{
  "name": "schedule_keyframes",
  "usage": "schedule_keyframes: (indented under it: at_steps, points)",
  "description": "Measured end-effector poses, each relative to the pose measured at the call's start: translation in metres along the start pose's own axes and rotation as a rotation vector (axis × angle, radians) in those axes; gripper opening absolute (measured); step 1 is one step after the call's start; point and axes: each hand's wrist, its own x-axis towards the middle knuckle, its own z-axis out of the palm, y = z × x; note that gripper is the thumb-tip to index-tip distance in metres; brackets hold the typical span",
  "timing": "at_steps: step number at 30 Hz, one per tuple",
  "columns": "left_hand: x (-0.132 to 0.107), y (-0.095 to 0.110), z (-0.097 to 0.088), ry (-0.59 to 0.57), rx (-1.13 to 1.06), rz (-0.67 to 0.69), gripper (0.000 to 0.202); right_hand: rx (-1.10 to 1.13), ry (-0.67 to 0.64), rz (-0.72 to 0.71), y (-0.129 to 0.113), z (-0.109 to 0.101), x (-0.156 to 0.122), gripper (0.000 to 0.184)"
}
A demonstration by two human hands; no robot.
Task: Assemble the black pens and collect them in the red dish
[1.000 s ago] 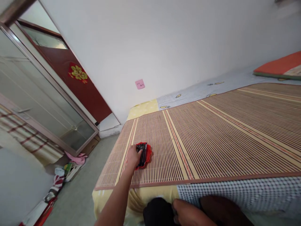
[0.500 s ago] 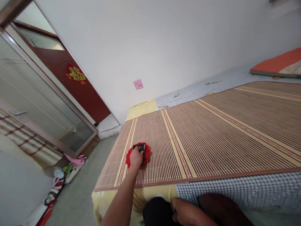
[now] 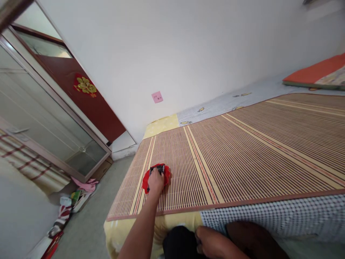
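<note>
My left hand (image 3: 155, 180) reaches down to a red wavy-edged plate (image 3: 167, 175) on the striped bamboo mat (image 3: 199, 158). Its fingers close round a black ridged thing (image 3: 161, 168) that lies in the plate; the kind is too small to tell, and the hand covers part of it. At the lower edge of the view, my right hand (image 3: 208, 240) is closed beside my black-clad knee (image 3: 179, 241). Whatever it may hold is hidden.
The mat covers a bed with a checked and yellow sheet (image 3: 183, 218). An orange folded pad (image 3: 309, 73) lies at the far right. A pink note (image 3: 157, 96) sticks to the wall. Left are a glass door (image 3: 54, 93) and clutter (image 3: 64, 212) on the floor.
The view has shifted very slightly. My left hand stays at the red plate with its fingers on the black ridged thing, and my right hand keeps its place.
</note>
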Motion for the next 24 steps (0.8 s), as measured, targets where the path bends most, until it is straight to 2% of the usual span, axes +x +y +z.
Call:
schedule_keyframes:
  at_steps: [8, 12, 15, 17, 20, 22, 24]
  points:
    - [0.001, -0.004, -0.002, 0.001, -0.029, 0.015, 0.032, 0.002, -0.004, 0.009, -0.002, -0.003, -0.002, 0.031]
    - [-0.004, -0.002, -0.002, -0.009, -0.063, 0.08, 0.024, 0.0, -0.007, 0.017, -0.002, -0.003, -0.003, 0.033]
    - [-0.004, -0.005, -0.008, -0.004, -0.095, 0.077, 0.02, -0.01, -0.018, 0.011, -0.003, -0.005, -0.005, 0.033]
    - [0.0, -0.016, -0.019, 0.021, -0.125, 0.038, 0.023, -0.015, -0.022, 0.013, -0.003, -0.005, -0.005, 0.034]
    - [0.007, -0.045, -0.039, 0.068, -0.156, -0.058, 0.035, -0.022, -0.018, 0.013, -0.002, -0.004, -0.005, 0.034]
    - [0.008, -0.064, -0.048, 0.061, -0.16, -0.091, 0.03, -0.032, -0.014, 0.003, -0.001, -0.002, -0.003, 0.034]
    - [0.006, -0.077, -0.049, 0.009, -0.163, -0.079, 0.019, -0.04, -0.015, -0.004, 0.0, 0.001, -0.001, 0.035]
